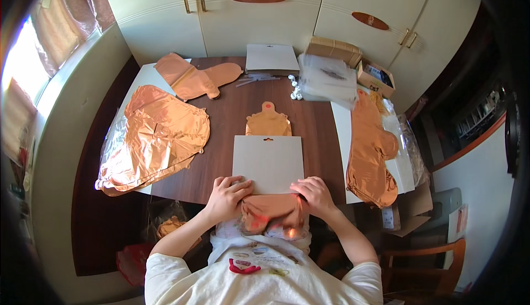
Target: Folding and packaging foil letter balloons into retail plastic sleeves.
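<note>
A flat grey card (268, 163) lies at the near edge of the dark wooden table (232, 111), laid over a rose-gold foil balloon (268, 120) whose top sticks out beyond the card's far edge. The balloon's lower end (271, 212) hangs over the table edge toward my lap. My left hand (227, 196) presses on the card's near left corner with fingers curled over the foil. My right hand (313, 193) holds the near right corner the same way.
Piles of flat rose-gold foil balloons lie at the left (154, 139), the far left (196, 77) and the right (371, 153). At the back stand another grey card (271, 57), clear plastic bags (327, 78), small white pieces (295, 89) and cardboard boxes (375, 77). Cream cupboard doors (259, 12) stand behind.
</note>
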A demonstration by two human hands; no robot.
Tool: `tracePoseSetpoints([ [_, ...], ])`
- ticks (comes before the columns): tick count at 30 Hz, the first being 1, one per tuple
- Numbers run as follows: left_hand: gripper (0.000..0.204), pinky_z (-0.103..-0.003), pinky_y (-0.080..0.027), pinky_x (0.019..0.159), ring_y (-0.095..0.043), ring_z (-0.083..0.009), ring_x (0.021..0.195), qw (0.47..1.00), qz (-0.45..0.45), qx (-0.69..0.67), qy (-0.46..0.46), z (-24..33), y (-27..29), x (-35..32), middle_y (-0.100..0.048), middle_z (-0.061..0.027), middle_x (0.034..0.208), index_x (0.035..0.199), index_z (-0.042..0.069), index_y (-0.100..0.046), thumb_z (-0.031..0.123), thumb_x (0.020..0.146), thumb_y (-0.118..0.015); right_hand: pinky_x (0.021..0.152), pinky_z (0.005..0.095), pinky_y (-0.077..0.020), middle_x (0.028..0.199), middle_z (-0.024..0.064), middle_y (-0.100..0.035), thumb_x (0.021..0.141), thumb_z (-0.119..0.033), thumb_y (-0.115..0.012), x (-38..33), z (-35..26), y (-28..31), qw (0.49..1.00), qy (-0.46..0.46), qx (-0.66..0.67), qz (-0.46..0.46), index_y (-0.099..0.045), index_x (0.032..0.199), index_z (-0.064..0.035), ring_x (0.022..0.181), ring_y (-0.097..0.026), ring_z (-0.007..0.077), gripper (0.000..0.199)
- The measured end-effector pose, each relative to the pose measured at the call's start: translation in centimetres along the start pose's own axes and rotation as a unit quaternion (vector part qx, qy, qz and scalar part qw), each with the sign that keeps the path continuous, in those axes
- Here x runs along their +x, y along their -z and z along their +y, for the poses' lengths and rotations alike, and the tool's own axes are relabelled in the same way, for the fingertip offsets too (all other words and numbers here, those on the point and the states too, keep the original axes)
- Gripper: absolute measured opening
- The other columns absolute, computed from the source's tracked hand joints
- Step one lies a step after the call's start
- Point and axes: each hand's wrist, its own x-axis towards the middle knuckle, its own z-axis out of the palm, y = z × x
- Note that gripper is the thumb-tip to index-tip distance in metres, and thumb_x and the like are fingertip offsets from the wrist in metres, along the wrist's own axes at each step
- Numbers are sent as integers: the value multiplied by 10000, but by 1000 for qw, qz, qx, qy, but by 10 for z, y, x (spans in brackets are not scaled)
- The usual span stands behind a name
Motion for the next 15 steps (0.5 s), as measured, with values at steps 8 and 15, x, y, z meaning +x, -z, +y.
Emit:
tracePoseSetpoints([
  [8, 163, -384, -431, 743, -549, -288, 797, 989, 48, -97, 98, -4, -5, 19, -583, -99, 827, 749, 38, -579, 178, 764, -660, 641, 384, -483, 763, 101, -599, 758, -276, -726, 23, 2, -8, 986, -148, 61, 45, -544, 972, -45, 716, -597, 290, 363],
  [15, 145, -391, -468, 683, -562, -308, 755, 984, 95, -89, 123, -2, -13, 27, -549, -114, 801, 760, 18, -579, 138, 760, -660, 572, 352, -485, 717, 68, -599, 779, -246, -716, 29, 12, -15, 967, -213, 137, 5, -515, 1065, -55, 635, -602, 245, 399],
])
